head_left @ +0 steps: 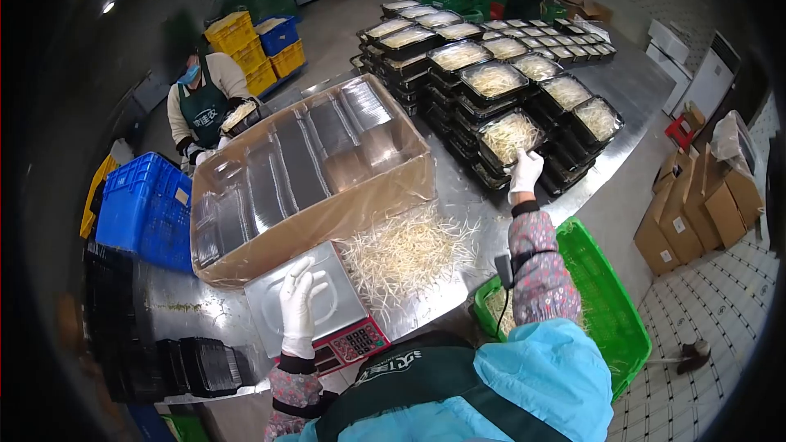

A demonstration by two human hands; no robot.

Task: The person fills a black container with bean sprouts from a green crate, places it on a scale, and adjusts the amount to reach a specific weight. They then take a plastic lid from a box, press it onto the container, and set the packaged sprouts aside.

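My gloved right hand [526, 173] reaches out to the front of the stacked trays. Its fingers are closed on the near edge of a black tray of bean sprouts [508, 136], which sits on top of a stack. Over the plate of a red digital scale [332, 270] hangs my gloved left hand [300, 299], its fingers apart and nothing in it. A loose pile of bean sprouts [409, 250] lies on the metal table to the right of the scale.
A cardboard box [344, 217] of clear lids stands behind the scale. Filled trays [566, 92] are stacked at the back. Black empty trays [209, 367] lie at the left, a green crate [610, 303] at my right. Two co-workers [205, 102] stand across the table.
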